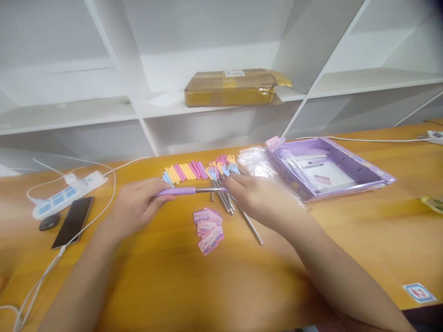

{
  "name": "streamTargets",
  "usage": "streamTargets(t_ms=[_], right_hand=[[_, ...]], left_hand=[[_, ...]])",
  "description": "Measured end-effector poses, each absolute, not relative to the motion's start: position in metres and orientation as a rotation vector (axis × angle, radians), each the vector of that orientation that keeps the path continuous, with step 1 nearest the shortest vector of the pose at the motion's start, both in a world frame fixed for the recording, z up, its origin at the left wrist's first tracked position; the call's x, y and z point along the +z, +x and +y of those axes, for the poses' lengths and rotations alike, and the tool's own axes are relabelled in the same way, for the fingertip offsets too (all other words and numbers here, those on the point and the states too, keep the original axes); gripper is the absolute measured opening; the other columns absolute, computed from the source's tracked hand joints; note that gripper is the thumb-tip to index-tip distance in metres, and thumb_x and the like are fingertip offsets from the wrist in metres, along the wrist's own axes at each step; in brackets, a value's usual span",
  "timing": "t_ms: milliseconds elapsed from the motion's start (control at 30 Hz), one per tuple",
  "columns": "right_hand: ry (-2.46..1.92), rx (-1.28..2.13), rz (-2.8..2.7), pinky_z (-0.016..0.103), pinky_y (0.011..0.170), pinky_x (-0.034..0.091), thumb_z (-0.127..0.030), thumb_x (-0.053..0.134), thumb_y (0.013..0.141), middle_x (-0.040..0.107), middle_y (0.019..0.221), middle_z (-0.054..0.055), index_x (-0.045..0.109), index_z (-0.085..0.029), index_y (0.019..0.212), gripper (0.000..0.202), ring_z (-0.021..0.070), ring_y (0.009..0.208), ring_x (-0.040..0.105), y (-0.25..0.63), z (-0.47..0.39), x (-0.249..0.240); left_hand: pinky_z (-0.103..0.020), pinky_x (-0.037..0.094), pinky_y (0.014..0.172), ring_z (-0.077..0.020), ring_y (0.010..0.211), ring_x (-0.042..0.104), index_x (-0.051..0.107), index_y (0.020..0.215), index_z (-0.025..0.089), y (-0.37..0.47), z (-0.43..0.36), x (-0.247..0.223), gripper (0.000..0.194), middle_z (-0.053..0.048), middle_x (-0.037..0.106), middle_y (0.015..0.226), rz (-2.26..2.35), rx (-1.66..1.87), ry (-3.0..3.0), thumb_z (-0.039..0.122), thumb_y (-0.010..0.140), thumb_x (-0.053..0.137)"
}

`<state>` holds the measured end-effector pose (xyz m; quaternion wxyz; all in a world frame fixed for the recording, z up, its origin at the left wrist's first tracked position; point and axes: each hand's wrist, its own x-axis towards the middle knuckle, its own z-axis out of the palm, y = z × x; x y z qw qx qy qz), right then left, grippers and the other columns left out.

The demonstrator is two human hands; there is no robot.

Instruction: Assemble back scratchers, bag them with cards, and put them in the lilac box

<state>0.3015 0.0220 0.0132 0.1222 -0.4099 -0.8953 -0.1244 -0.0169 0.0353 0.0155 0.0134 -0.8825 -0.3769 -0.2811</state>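
Observation:
My left hand [140, 203] is closed round the purple grip sleeve [183, 191] of a back scratcher, whose thin metal rod [206, 189] runs level to the right. At the rod's other end my right hand [251, 191] pinches a purple part, mostly hidden by the fingers. Just behind and under the right hand lie several back scratchers [221, 169] with pink, yellow and blue claw heads and metal rods. A row of coloured grip sleeves [185, 172] in blue, yellow and pink lies behind the left hand. Pink printed cards [209, 230] are piled in front.
To the right stands a purple box [353, 189] beside clear plastic bags [259, 161]. On the left are a power strip [71, 193], a black mouse [49, 222], a phone [73, 222] and white cables [48, 267]. A taped carton [235, 87] rests on the shelf behind.

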Motion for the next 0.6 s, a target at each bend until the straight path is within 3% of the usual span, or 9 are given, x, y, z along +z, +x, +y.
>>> streamTargets(t_ms=[267,467,600], right_hand=[[-1.24,0.05,-2.649,0.031,0.06,0.021,-0.015,0.046,0.109,0.062,0.086,0.003,0.057,-0.015,0.099,0.016,0.0121,0.06,0.04,0.282,0.031,0.002],[-1.092,-0.03,-2.61,0.03,0.064,0.027,-0.008,0.048,0.105,0.062,0.091,0.004,0.057,-0.016,0.103,0.012,0.0148,0.07,0.046,0.283,0.036,-0.014],[-1.012,-0.134,-2.559,0.031,0.068,0.03,-0.011,0.045,0.107,0.062,0.091,0.006,0.057,-0.017,0.097,0.017,0.0173,0.075,0.048,0.281,0.032,-0.01]], left_hand=[[-0.026,0.043,0.064,-0.0159,0.073,0.062,0.074,0.101,0.025,-0.031,0.04,0.037,0.032,0.0,0.075,0.09,-1.519,-0.5,-2.859,0.047,0.107,0.052],[-0.034,0.046,0.075,-0.0231,0.088,0.064,0.071,0.105,0.024,-0.022,0.034,0.023,0.032,-0.006,0.072,0.096,-1.347,-0.288,-2.843,0.046,0.109,0.048],[-0.036,0.044,0.073,-0.0233,0.085,0.065,0.066,0.102,0.022,-0.009,0.025,0.008,0.035,-0.007,0.071,0.098,-1.315,-0.27,-2.757,0.039,0.113,0.038]])
